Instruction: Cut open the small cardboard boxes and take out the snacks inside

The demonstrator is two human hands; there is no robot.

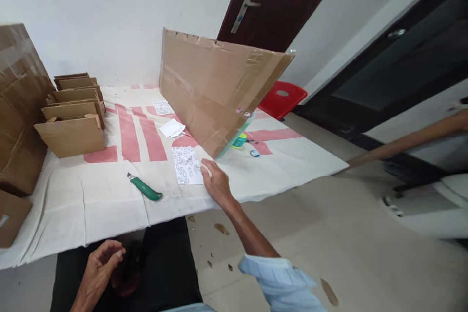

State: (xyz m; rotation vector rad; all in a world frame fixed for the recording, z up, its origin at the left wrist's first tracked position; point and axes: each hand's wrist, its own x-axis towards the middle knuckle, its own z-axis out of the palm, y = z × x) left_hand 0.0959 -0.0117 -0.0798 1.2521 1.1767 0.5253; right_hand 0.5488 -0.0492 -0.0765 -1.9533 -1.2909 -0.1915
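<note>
My right hand (216, 181) is at the near part of the table, its fingers closed on the right edge of a white sheet of paper (186, 168) covered with small drawings. The sheet lies flat on the cloth. My left hand (99, 267) hangs over my lap, below the table edge, its fingers curled in toward the thumb; I see nothing in it. A green utility knife (146, 188) lies left of the sheet. Behind the sheet are some folded white papers (172, 128) and another printed sheet (163, 107).
A large cardboard panel (215, 83) leans upright on the table (109, 200). Several small cardboard boxes (73, 136) stand left, beside a big carton (20, 107). Tape rolls (239, 141) lie beyond the panel. A red chair (283, 100) stands behind; another person's arm (409, 139) reaches the right corner.
</note>
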